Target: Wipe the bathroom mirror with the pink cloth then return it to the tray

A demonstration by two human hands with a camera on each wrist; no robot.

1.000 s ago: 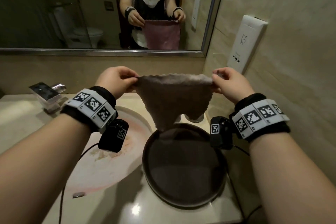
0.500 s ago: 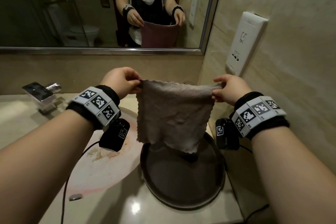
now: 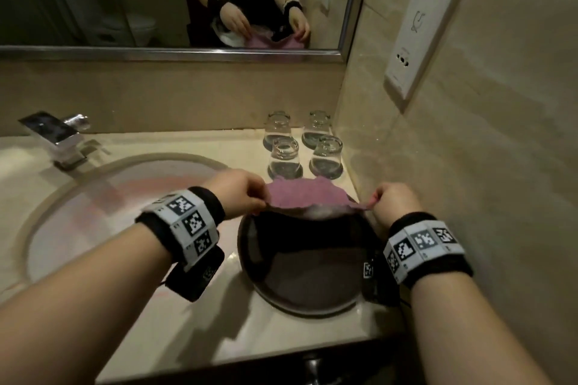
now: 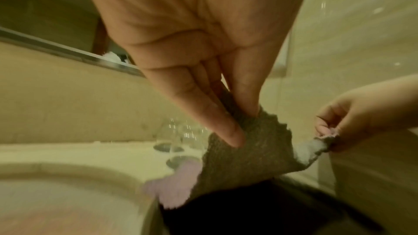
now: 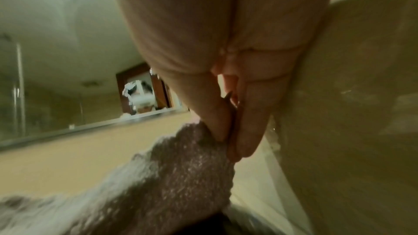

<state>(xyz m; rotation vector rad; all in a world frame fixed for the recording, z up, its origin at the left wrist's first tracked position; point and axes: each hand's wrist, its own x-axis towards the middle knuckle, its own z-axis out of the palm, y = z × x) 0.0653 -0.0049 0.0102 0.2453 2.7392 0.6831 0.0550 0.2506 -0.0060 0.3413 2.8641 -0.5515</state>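
Left hand and right hand each pinch a corner of the pink terry cloth, stretched between them over the far rim of the round dark tray on the beige surface.

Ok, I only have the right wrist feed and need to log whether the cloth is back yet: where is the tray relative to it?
Observer: The tray sits on the counter directly under the pink cloth. The cloth is spread at the tray's far rim and not yet let go.
Operator: Is the other corner held too?
Observer: Yes, the left hand pinches it between thumb and fingers.
Operator: Anything close behind?
Observer: Four clear glasses stand just beyond the tray.
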